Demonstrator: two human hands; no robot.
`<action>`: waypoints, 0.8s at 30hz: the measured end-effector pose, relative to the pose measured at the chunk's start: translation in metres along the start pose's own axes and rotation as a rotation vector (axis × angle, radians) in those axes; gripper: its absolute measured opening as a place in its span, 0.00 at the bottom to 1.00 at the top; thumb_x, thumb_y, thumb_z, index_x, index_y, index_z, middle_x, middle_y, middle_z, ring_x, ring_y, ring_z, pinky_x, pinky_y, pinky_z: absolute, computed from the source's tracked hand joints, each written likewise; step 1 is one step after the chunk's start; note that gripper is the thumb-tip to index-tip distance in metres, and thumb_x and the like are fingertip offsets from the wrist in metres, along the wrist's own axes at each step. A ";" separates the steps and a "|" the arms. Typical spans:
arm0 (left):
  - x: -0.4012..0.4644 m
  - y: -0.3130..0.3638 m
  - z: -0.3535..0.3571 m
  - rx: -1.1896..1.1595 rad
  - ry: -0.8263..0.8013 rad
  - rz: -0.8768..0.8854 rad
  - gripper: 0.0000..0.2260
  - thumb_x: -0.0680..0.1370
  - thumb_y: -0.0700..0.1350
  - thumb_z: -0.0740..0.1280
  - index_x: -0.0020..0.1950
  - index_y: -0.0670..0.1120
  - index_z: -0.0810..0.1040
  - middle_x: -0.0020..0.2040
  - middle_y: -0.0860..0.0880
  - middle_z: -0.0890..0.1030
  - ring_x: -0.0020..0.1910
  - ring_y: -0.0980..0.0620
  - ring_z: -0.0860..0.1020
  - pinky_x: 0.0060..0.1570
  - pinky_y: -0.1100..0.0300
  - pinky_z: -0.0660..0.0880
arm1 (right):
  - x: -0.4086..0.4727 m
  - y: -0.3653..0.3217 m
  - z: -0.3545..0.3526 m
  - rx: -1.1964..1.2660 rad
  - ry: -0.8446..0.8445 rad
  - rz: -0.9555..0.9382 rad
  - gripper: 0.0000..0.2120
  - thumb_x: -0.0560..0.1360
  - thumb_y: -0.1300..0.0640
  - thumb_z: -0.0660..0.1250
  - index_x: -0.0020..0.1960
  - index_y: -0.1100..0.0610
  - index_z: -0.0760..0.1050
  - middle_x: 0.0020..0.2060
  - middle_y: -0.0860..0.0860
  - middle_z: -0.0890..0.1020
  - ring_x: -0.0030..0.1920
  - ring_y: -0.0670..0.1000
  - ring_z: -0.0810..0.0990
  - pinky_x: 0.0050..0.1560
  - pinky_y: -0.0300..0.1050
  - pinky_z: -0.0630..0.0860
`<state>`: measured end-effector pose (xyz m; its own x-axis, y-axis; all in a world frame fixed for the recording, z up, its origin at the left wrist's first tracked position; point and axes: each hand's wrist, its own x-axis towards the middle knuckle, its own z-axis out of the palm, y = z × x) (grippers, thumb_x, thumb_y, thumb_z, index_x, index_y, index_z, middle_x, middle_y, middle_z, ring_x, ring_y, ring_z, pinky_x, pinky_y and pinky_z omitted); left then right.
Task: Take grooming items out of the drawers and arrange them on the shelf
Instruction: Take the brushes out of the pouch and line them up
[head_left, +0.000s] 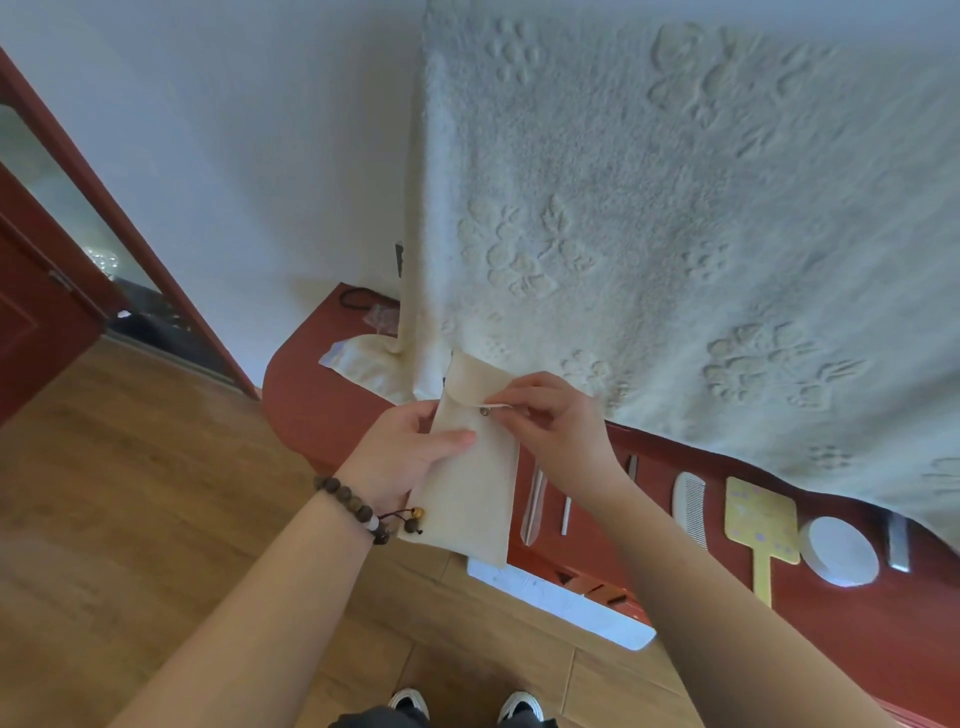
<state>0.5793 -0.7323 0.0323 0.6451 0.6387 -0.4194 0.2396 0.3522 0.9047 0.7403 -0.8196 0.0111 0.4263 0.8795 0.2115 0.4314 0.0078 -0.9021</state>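
Pouch (470, 488) sits in my left hand (402, 457); right fingers (511, 413) pinch its flap. Tugging the snap (483, 411) hard could spill whatever's inside.

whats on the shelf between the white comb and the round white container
The yellow hand mirror lies between the white comb and the round white container, handle pointing toward the person, seen in the head view.

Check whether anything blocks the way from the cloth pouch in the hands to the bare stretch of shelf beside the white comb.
Nothing visible blocks it. The cloth pouch is held in both hands above the red shelf. Below it lie thin sticks, with the white comb further right; the right forearm partly hides the gap between them.
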 end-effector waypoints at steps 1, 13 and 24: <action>0.000 0.000 0.001 0.001 0.001 -0.003 0.08 0.75 0.36 0.69 0.53 0.40 0.81 0.49 0.41 0.84 0.45 0.46 0.84 0.42 0.55 0.81 | -0.001 0.001 0.000 -0.005 -0.004 0.000 0.07 0.72 0.63 0.72 0.47 0.54 0.85 0.43 0.44 0.79 0.40 0.41 0.75 0.40 0.30 0.70; -0.001 -0.002 0.001 0.045 0.032 -0.038 0.08 0.73 0.39 0.71 0.51 0.38 0.82 0.46 0.41 0.85 0.40 0.48 0.84 0.38 0.58 0.80 | -0.011 0.013 0.000 -0.193 -0.091 -0.195 0.13 0.72 0.69 0.66 0.53 0.57 0.83 0.49 0.45 0.77 0.46 0.41 0.75 0.44 0.28 0.68; 0.003 -0.010 -0.009 0.114 0.059 0.040 0.07 0.73 0.38 0.72 0.50 0.37 0.82 0.47 0.38 0.84 0.44 0.43 0.84 0.46 0.49 0.81 | -0.013 0.017 0.013 -0.457 -0.183 -0.396 0.17 0.75 0.62 0.54 0.57 0.62 0.78 0.54 0.56 0.78 0.53 0.58 0.76 0.57 0.44 0.73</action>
<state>0.5725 -0.7276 0.0218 0.6127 0.6912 -0.3830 0.2971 0.2477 0.9222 0.7320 -0.8244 -0.0115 0.0390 0.9189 0.3926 0.8419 0.1814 -0.5081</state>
